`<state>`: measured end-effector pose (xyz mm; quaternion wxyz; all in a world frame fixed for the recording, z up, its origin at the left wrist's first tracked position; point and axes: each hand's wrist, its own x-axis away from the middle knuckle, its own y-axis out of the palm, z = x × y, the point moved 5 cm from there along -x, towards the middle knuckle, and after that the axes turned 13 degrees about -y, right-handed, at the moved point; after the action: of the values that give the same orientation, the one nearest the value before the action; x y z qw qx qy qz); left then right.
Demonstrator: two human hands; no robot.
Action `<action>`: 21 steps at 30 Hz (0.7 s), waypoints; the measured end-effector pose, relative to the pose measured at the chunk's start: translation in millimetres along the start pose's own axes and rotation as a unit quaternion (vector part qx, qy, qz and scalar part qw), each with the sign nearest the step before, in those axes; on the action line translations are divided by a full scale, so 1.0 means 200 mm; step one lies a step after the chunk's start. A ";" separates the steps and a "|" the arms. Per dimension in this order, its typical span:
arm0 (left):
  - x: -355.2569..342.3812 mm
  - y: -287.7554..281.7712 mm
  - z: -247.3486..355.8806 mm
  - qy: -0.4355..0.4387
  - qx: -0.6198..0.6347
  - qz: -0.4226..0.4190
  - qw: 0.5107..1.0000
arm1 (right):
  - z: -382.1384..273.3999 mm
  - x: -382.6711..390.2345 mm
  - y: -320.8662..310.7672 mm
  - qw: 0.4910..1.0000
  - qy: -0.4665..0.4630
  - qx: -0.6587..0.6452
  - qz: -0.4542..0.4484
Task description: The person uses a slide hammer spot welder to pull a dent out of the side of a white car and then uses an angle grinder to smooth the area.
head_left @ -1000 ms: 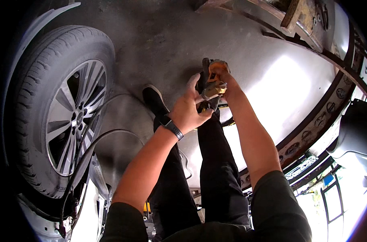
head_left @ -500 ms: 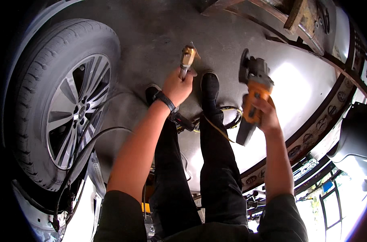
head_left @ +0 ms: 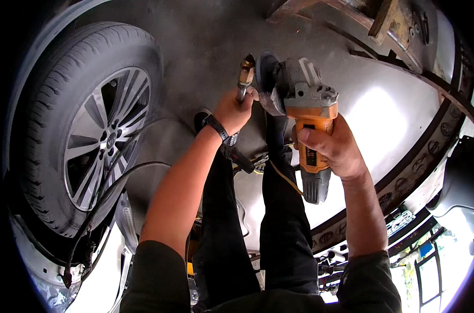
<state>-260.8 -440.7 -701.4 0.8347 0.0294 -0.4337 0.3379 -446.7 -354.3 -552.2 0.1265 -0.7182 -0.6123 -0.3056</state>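
Observation:
My left hand (head_left: 234, 110) is closed around the steel shank of a small metal tool with a brass-coloured, faceted head (head_left: 246, 72). The head points away from me, above the fist. A cordless angle grinder (head_left: 312, 112), orange with a grey head and a dark battery end, is gripped in my right hand (head_left: 338, 148), thumb lying along its body. Its dark disc (head_left: 267, 72) stands edge-on just right of the brass-coloured head; I cannot tell whether they touch. The disc guard (head_left: 271, 103) is close to my left fingers.
A car wheel (head_left: 109, 138) fills the left side, with a dark cable (head_left: 114, 189) running past it. Coiled hoses (head_left: 257, 163) lie on the floor by my feet. A rusty metal frame (head_left: 398, 41) stands at the far right, and a curved badge-covered edge (head_left: 401, 185) runs along the right.
My right hand has brought the grinder left and upward, so its disc is now beside the brass-coloured head. My left hand has stayed nearly in place.

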 end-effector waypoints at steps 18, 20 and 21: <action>-0.07 0.05 -0.07 0.015 0.005 0.016 1.000 | -0.06 -0.06 -0.01 0.999 -0.011 0.050 0.016; -0.07 0.04 -0.07 0.027 0.028 0.030 0.999 | -0.07 -0.06 0.00 0.999 -0.004 0.045 0.012; -0.07 0.04 -0.07 0.027 0.028 0.031 0.999 | -0.08 -0.06 0.00 0.999 0.003 0.041 0.008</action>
<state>-260.8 -437.7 -723.2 0.8342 0.0301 -0.4021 0.3761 -451.1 -372.9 -547.4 0.1595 -0.7162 -0.6184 -0.2814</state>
